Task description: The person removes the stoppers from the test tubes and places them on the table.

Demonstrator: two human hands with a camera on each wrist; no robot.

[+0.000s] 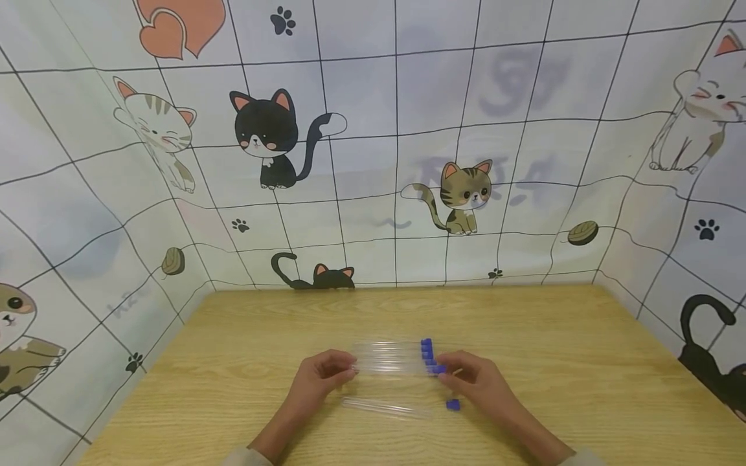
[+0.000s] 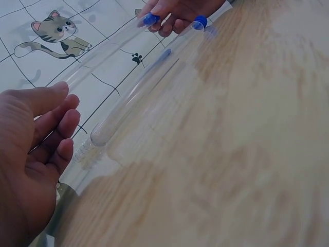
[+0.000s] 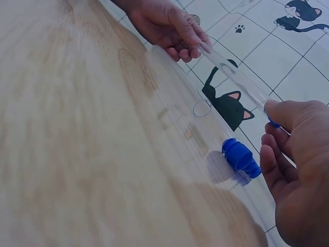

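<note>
Between my hands, just above the table, a clear test tube (image 3: 234, 74) with a blue cap (image 2: 150, 19) is held sideways. My left hand (image 1: 326, 375) pinches the tube's far-left end between thumb and fingers. At the other end, my right hand (image 1: 474, 378) pinches the capped end. Several capped clear tubes (image 1: 384, 353) lie side by side behind it, their blue caps (image 1: 427, 348) toward the right. Closer to me lies another clear tube (image 1: 384, 408), with no cap visible on it. A separate blue cap (image 1: 452, 404) sits to its right, below my right hand.
The light wood-grain table (image 1: 262, 330) carries all these things. A white grid-patterned cloth with cartoon cats (image 1: 373, 162) rises behind the table and along both sides.
</note>
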